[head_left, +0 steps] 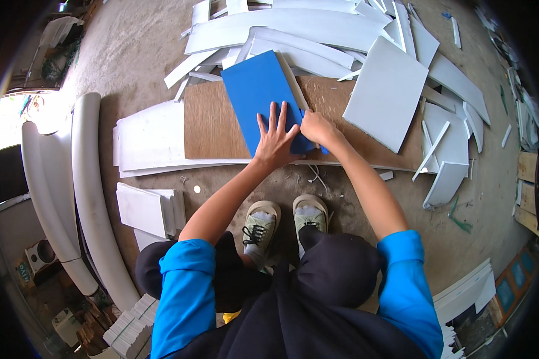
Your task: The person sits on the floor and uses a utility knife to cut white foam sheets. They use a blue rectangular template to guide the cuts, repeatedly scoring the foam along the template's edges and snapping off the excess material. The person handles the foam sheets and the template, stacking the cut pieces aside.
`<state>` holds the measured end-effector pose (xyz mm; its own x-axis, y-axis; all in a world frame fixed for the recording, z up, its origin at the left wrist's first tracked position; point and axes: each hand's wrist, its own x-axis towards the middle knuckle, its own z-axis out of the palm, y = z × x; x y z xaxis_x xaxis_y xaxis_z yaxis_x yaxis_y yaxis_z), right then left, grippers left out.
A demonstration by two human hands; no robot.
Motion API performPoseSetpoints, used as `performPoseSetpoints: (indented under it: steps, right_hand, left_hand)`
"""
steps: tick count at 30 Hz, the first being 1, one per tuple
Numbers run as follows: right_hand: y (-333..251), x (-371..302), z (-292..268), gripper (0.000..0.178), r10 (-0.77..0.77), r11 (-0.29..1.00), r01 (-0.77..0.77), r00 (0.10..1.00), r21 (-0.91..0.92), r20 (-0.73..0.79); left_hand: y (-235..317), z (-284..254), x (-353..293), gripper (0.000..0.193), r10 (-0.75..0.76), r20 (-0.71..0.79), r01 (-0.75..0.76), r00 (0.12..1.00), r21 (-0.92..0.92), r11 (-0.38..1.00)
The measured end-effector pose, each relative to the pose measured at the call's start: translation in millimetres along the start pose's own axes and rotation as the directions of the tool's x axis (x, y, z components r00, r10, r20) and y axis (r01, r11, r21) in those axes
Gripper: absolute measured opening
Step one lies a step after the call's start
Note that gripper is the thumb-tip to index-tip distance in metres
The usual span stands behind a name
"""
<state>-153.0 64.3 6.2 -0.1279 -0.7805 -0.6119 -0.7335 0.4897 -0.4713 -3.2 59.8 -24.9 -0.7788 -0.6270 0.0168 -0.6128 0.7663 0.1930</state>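
Note:
A flat blue rectangular board lies at a slant on top of a white foam-like sheet, whose strip shows along the blue board's right edge. My left hand presses on the blue board's lower part, fingers spread. At that board's right edge, my right hand is closed round a blue-handled utility knife; its blade is hidden. Both boards rest on a brown plywood panel. To the right, a loose white rectangular sheet overlaps the plywood.
White offcuts pile up beyond the plywood and spill to the right. A larger white sheet extends under the plywood at left. Near my feet sits a stack of white pieces. Long white rolls line the left side.

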Motion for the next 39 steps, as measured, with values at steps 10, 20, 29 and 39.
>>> performPoseSetpoints:
  steps: [10, 20, 29, 39]
  right_hand:
    - [11.5, 12.0, 9.3, 0.032, 0.013, 1.000, -0.014, 0.999, -0.017, -0.031]
    - [42.1, -53.4, 43.5, 0.018, -0.059, 0.994, 0.047, 0.992, -0.103, -0.113]
    - [50.9, -68.8, 60.0, 0.015, -0.073, 0.990, 0.049, 0.980, -0.130, -0.185]
    - [48.8, -73.7, 35.9, 0.021, -0.109, 0.977, 0.077, 0.982, -0.199, -0.151]
  left_hand:
    - [-6.6, 5.1, 10.8, 0.106, -0.070, -0.013, 0.069, 0.997, -0.073, 0.995]
    - [-5.1, 5.5, 10.7, 0.104, -0.084, -0.007, 0.084, 0.996, -0.033, 0.996]
    - [-3.9, 5.0, 10.1, 0.104, -0.082, -0.016, 0.082, 0.996, -0.032, 0.996]
    - [-8.2, 8.5, 9.6, 0.093, -0.111, -0.076, 0.108, 0.991, -0.042, 0.993]
